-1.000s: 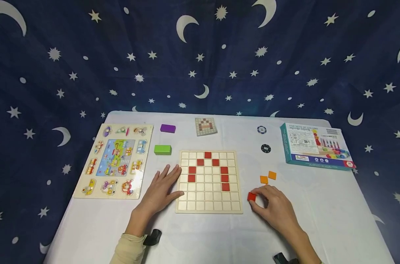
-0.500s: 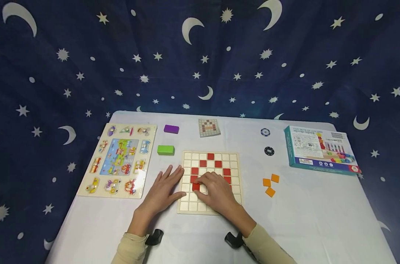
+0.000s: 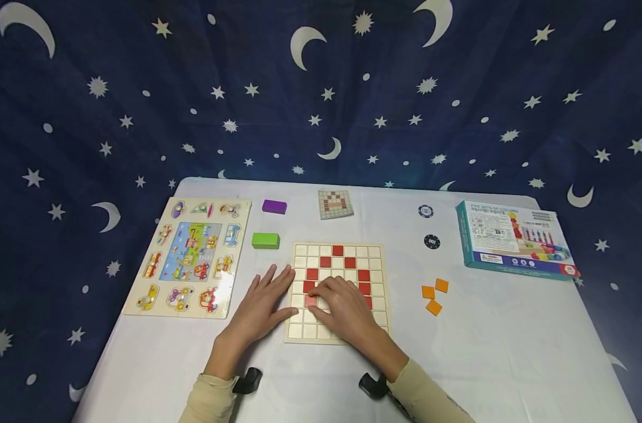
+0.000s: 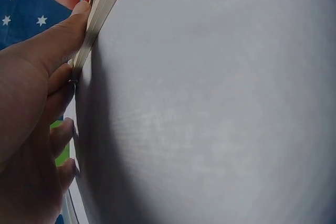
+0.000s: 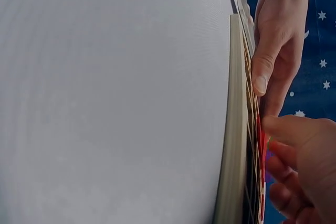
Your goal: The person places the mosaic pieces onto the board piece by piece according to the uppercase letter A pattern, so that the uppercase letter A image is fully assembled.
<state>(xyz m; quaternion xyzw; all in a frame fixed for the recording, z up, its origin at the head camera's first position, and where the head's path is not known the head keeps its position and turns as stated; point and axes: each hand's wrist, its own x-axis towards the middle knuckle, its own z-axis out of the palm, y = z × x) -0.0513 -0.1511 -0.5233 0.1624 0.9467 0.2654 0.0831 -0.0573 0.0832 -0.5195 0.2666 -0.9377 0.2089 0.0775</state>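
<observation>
Your right hand [image 3: 342, 308] presses a red tile [image 3: 311, 300] with curled fingertips into the grid board [image 3: 337, 332], at frame centre. The tile is square, lies flat, and has no long axis. Your left hand [image 3: 261, 302] lies flat, fingers straight, against the board's left edge. Three orange tiles [image 3: 434, 295] lie to the right; a green block [image 3: 265, 240] lies upper left.

vehicle puzzle board [image 3: 189, 257], purple block [image 3: 274, 206], green block [image 3: 265, 240], two poker chips [image 3: 431, 241], teal box [image 3: 515, 239]
</observation>
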